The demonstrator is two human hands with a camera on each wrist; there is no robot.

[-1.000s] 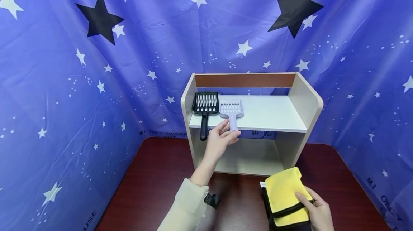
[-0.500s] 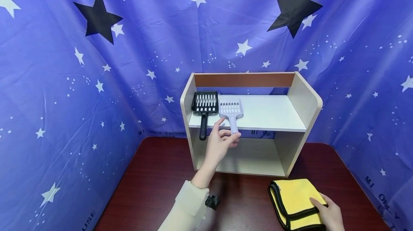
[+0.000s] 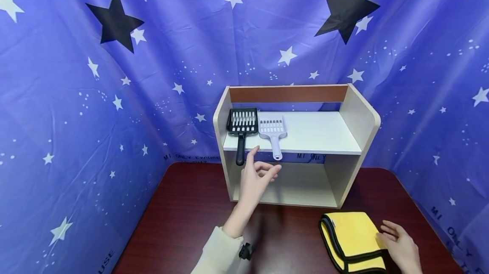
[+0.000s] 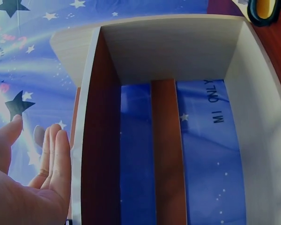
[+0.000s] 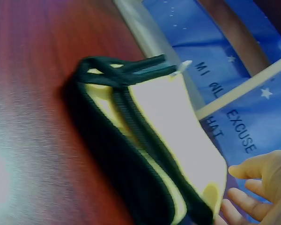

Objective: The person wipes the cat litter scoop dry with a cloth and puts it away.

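Note:
Two slotted litter scoops lie side by side on the shelf's upper board, handles jutting over its front edge. On the left is the black scoop (image 3: 241,144); beside it is the pale lavender scoop (image 3: 276,145). Just below the lavender handle's end, my left hand (image 3: 255,180) has thumb and forefinger spread, with nothing between them. In the left wrist view that hand (image 4: 35,187) is beside the board's front edge. A folded yellow cloth (image 3: 355,233) with black edging lies on the table. My right hand (image 3: 401,244) is at its right side, fingers loose and holding nothing.
The small two-level wooden shelf (image 3: 361,121) stands at the back of the dark red table (image 3: 183,214). A blue curtain (image 3: 183,53) with stars hangs behind it and along both sides. The cloth lies in front of the shelf's right end.
My right hand lowered the cloth onto the table, let go and drew away to the right. My left hand released the lavender scoop's handle and moved slightly down from it.

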